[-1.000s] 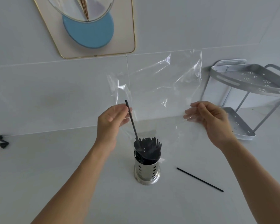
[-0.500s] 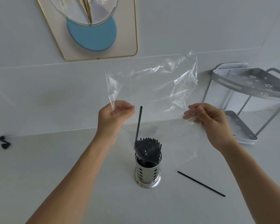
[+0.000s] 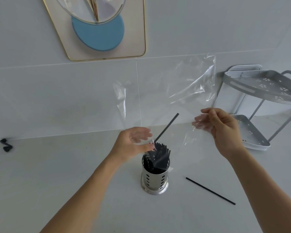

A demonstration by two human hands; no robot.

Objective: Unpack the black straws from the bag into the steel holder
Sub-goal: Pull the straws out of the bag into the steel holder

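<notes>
- Just below the left hand (image 3: 133,145), a steel holder (image 3: 154,180) stands upright on the pale surface (image 3: 57,174), packed with black straws (image 3: 160,153) whose tops fan out above its rim.
- The left hand is blurred; its fingers look loosely spread beside the straw tops, with the lower edge of the clear bag (image 3: 166,91) at its fingertips. Whether it pinches the plastic I cannot tell.
- The right hand (image 3: 222,130), up and to the right of the holder, pinches the other side of the bag between thumb and curled fingers, some of them seen through the film.
- The bag hangs open between the two hands and rises behind them against the tiled wall, crumpled and see-through.
- One straw (image 3: 166,127) leans out of the holder, tilted up and right into the gap between the hands, its top end nearer the right hand; the plastic lies in front of or around it.
- Another loose straw (image 3: 210,190) lies flat on the surface below the right hand, to the right of the holder and apart from it.
- Past the right hand stands a grey two-tier corner rack (image 3: 262,84) with punched trays.
- Far out beyond the left hand, at the wall's foot, lies a small black clip-like object (image 3: 6,145).
- Above the left hand hangs a gold-edged wall panel (image 3: 138,31) with a blue disc (image 3: 99,34).
</notes>
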